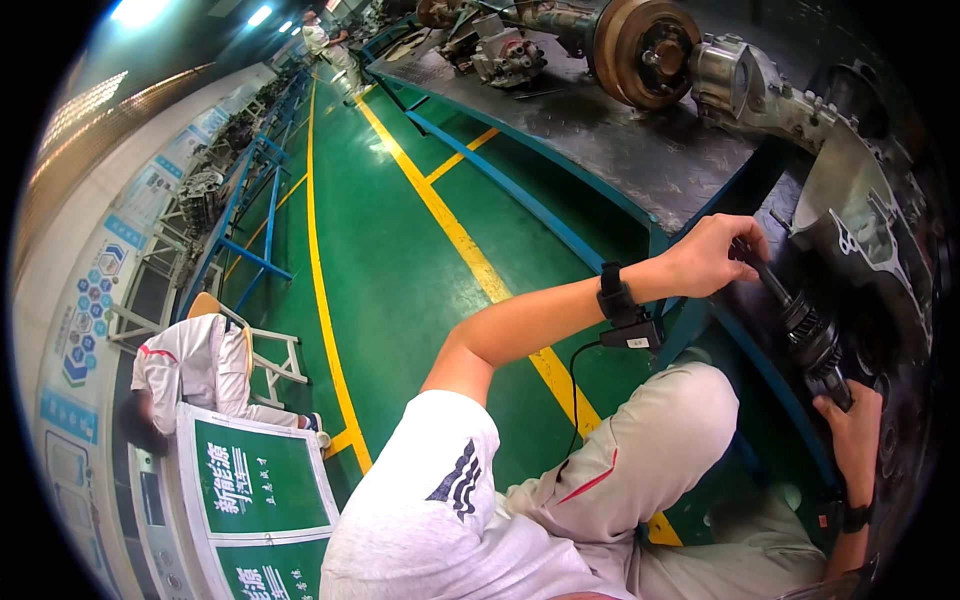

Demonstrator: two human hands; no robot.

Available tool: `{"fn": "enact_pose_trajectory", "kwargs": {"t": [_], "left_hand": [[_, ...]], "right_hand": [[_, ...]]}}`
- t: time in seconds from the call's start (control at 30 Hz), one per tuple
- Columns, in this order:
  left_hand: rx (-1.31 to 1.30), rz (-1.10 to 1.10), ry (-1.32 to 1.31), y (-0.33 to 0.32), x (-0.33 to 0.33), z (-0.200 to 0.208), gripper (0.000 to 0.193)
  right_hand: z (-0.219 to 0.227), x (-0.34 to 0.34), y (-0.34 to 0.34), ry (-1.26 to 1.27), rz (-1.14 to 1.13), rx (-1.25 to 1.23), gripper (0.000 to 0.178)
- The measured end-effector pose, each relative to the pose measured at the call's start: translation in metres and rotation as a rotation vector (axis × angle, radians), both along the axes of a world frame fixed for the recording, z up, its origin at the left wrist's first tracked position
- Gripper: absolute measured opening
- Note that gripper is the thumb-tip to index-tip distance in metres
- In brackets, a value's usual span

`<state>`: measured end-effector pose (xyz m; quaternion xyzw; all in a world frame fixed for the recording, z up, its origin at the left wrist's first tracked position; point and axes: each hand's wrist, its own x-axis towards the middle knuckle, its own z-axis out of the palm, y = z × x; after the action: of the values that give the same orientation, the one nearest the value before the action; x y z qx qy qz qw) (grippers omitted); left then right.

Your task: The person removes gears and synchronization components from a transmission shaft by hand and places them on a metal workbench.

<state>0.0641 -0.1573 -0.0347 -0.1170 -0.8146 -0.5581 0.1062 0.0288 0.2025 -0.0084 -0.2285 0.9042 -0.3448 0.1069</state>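
A dark metal gear shaft [811, 332] with toothed gears along its middle slants down to the right at the bench's near edge. Around its slim upper end curl the fingers of my left hand [712, 257]. Lower down, my right hand [856, 432] grips the other end, thumb on the near side. Both hands are closed on the shaft. Close beyond it stands a cut-open grey metal housing [870, 215], whose inside is dark and hard to make out.
On the dark metal workbench [640, 150] lie a rusty brake drum [645, 52] on an axle and a small metal casting [508, 52]. A cabled box [634, 335] hangs at my left wrist. One person [195, 370] bends over a table at left; another [330, 48] stands far off.
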Motion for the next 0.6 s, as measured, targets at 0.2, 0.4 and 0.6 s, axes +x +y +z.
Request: {"fn": "enact_pose_trajectory", "kwargs": {"t": [0.2,0.4,0.6], "left_hand": [[-0.185,-0.024,0.252,-0.008,-0.013,0.001,0.023],[-0.248,0.034,0.386,-0.044,-0.034,0.007,0.02],[-0.107,-0.22,0.066,-0.031,-0.013,0.017,0.03]], "right_hand": [[-0.004,-0.013,0.004,0.045,-0.013,-0.001,0.031],[-0.001,-0.014,-0.001,0.039,-0.014,0.079,0.037],[-0.016,-0.018,0.014,0.076,-0.042,0.057,0.038]]}}
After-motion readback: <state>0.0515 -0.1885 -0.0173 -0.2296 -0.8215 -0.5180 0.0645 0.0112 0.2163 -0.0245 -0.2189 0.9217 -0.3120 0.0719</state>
